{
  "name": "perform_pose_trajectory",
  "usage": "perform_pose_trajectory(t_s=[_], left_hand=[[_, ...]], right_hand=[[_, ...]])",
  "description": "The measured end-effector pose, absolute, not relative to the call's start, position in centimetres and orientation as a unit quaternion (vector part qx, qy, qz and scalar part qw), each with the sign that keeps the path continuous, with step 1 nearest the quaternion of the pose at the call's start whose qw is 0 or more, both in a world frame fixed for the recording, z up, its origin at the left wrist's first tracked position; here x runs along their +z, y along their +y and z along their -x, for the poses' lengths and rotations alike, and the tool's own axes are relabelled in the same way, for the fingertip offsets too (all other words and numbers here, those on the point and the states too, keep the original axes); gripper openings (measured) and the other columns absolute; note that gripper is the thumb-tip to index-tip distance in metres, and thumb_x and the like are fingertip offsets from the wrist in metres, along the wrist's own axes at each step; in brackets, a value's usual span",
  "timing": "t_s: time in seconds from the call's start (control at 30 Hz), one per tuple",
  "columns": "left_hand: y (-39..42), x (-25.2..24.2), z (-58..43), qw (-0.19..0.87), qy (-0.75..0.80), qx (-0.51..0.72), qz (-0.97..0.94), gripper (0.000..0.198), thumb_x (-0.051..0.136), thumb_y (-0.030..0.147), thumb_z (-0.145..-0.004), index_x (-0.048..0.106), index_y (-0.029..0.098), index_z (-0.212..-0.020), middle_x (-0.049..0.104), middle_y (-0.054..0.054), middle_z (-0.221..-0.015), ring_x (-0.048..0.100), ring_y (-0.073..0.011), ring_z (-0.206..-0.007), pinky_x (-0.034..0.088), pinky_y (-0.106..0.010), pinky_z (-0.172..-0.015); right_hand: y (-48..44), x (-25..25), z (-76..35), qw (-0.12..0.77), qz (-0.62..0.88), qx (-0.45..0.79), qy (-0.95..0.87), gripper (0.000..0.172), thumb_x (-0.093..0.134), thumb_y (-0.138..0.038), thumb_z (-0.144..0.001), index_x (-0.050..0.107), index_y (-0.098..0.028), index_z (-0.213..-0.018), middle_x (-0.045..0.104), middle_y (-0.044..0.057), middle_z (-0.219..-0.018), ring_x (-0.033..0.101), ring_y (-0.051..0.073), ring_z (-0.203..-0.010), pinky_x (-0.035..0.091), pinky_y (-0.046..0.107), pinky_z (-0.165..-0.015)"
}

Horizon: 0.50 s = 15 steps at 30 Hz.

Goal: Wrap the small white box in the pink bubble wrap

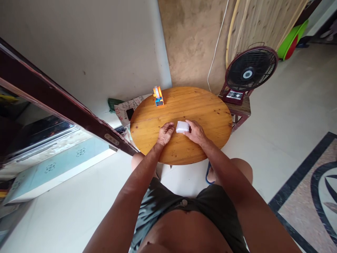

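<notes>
A small white packet [182, 127], which looks wrapped in bubble wrap, is on the oval wooden table [200, 102] in front of me. My right hand [195, 131] grips its right end between thumb and fingers. Just left of the packet, my left hand [166, 133] rests low over the tabletop with its fingers curled together. A narrow gap separates it from the packet, and whatever those fingers may pinch is hidden. Toward the back left of the table stands an orange and blue tape dispenser [158, 96].
A dark fan [247, 73] stands on a wooden stool [243, 107] right of the table. A white cable [218, 44] hangs down the wall behind. At the left are printed cardboard [122, 111] with a dark object on it and a dark door frame [65, 102].
</notes>
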<state>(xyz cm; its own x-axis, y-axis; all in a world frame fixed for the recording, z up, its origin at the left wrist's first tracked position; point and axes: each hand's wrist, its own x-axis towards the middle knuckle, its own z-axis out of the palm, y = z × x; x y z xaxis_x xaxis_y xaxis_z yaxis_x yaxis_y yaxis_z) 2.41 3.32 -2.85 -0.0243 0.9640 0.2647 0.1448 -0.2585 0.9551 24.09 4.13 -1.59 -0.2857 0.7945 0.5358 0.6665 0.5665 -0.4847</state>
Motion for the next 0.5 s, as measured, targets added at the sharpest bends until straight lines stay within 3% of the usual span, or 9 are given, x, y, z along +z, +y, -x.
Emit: perform_pose_trajectory(t_s=[0.3,0.43,0.5], left_hand=[[3.5,-2.9,-2.2,0.288,0.501,0.558,-0.595,0.030,0.063,0.036,-0.080,0.065,0.018,-0.104,0.070,-0.008,-0.099,0.068,-0.0198,-0.090,0.055,-0.035,-0.089],[2.8,-2.2,-2.4,0.313,0.494,0.558,-0.589,0.036,0.063,0.042,-0.082,0.063,0.018,-0.108,0.067,-0.003,-0.083,0.063,-0.0151,-0.072,0.053,-0.029,-0.072],[2.1,-1.7,-2.7,0.317,0.486,0.518,-0.628,0.041,0.068,0.045,-0.080,0.061,0.018,-0.111,0.064,0.001,-0.076,0.058,-0.0126,-0.064,0.049,-0.026,-0.065]], right_hand=[[3.1,-1.1,-23.8,0.371,0.488,0.036,-0.790,0.089,0.069,-0.068,-0.081,0.047,-0.010,-0.145,0.067,0.025,-0.126,0.065,0.042,-0.111,0.049,0.057,-0.101],[2.9,-1.0,-24.1,0.351,0.524,0.048,-0.775,0.073,0.044,-0.064,-0.097,0.051,-0.008,-0.143,0.073,0.023,-0.114,0.070,0.037,-0.100,0.051,0.052,-0.097],[3.2,-1.0,-24.3,0.364,0.543,0.060,-0.755,0.067,0.030,-0.058,-0.103,0.054,-0.008,-0.141,0.073,0.024,-0.116,0.070,0.035,-0.104,0.051,0.051,-0.099]])
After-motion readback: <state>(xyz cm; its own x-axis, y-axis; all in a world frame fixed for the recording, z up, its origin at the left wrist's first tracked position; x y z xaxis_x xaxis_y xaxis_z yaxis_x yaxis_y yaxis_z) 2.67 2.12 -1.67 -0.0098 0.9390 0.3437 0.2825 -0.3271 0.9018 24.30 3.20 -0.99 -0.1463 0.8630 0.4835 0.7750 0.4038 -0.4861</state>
